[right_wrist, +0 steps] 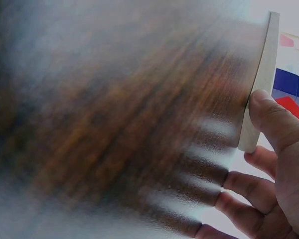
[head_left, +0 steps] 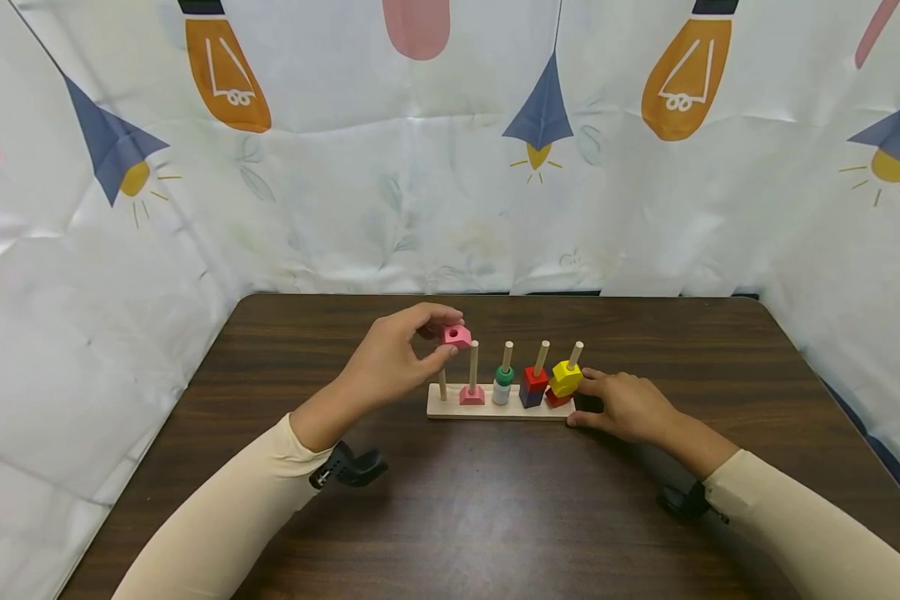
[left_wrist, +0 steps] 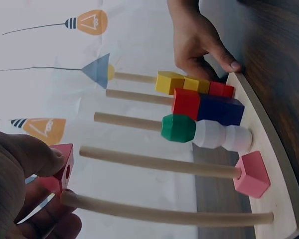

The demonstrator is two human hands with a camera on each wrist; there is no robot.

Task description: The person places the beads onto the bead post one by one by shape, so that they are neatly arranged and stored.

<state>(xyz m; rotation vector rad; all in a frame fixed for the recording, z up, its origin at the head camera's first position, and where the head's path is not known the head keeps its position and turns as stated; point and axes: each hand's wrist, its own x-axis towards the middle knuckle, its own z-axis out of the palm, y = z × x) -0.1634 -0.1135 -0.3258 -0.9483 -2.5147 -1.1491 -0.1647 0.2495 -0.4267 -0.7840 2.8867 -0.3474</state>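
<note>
My left hand (head_left: pixel 386 365) pinches a pink wooden block (head_left: pixel 461 337) with a hole through it, between thumb and fingers. In the left wrist view that block is beside the tips of the two leftmost pegs. The wooden peg stand (head_left: pixel 450 409) has several upright pegs. A pink block (head_left: pixel 472 396) sits low on the second peg, while the leftmost peg (left_wrist: pixel 164 214) is bare. My right hand (head_left: pixel 630 407) grips the stand's right end, its thumb (right_wrist: pixel 271 117) on the front edge and fingers around the end.
On the other pegs are a green bead (head_left: pixel 504 376) over white ones, a red block (head_left: pixel 535 379) over a dark blue one, and yellow blocks (head_left: pixel 566 379) over red. The dark wooden table (head_left: pixel 480 517) meets a patterned white cloth (head_left: pixel 450 192) behind.
</note>
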